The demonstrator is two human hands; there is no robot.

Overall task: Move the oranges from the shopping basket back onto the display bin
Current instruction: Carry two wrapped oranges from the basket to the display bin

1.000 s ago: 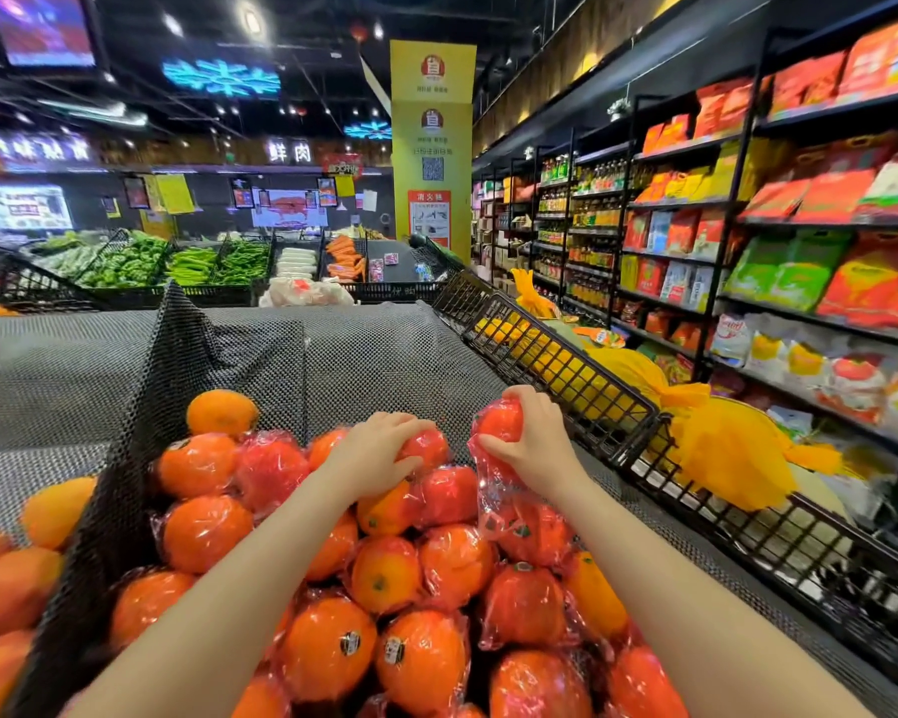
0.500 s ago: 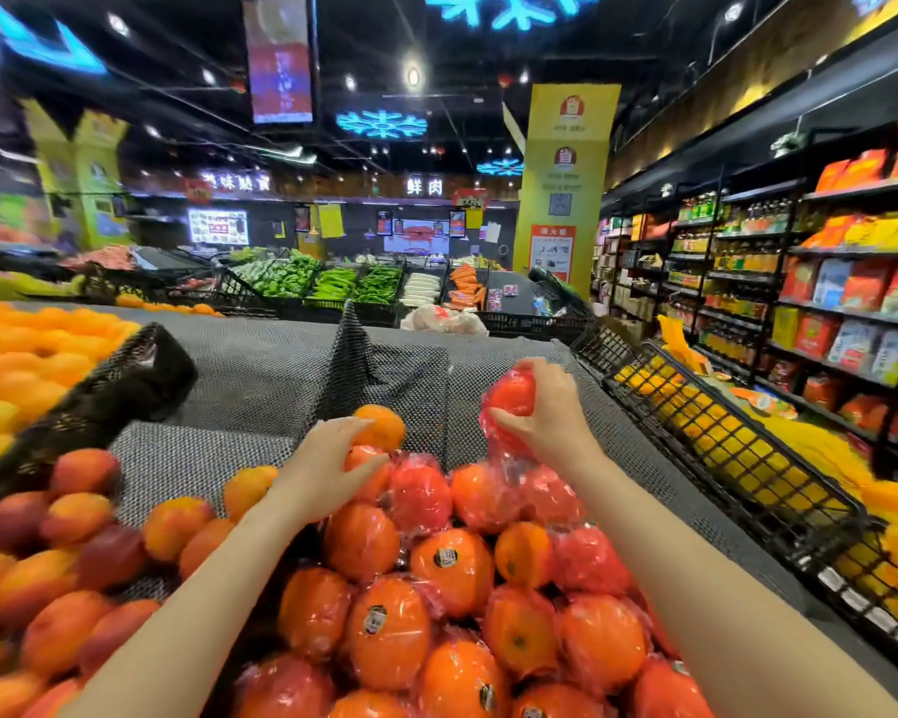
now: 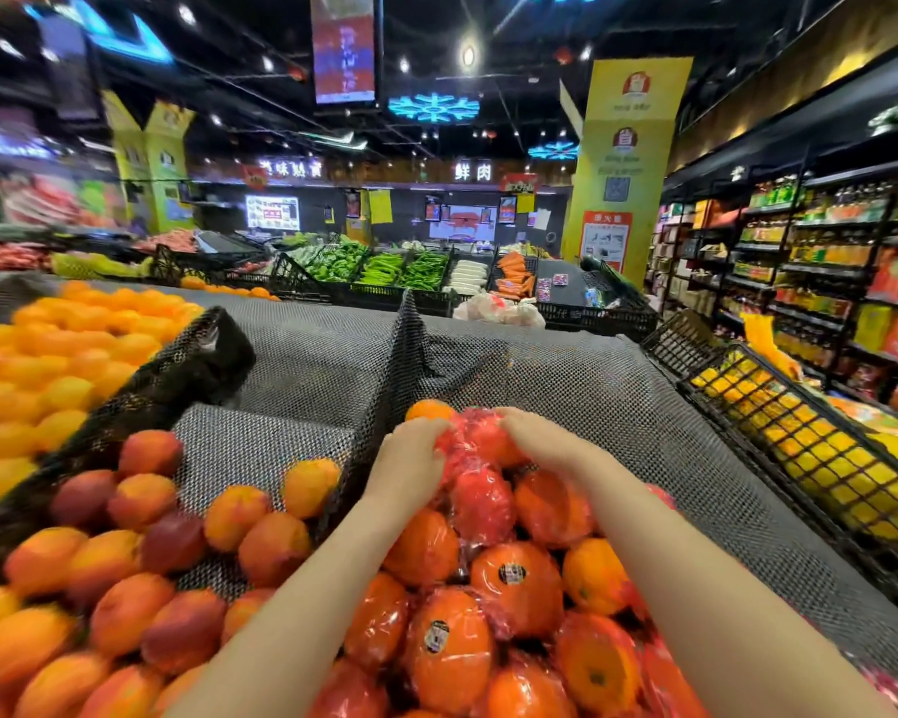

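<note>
Oranges, red-wrapped, stickered, fill the display bin; left hand and right hand grip one.

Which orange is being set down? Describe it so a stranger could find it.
Find the black mesh display bin, then its pile of wrapped oranges. At the pile's far end, the left hand and right hand meet on one red-wrapped orange, the only one being touched.

lit back-wall sign reading 鲜肉, other signs blurred
</note>
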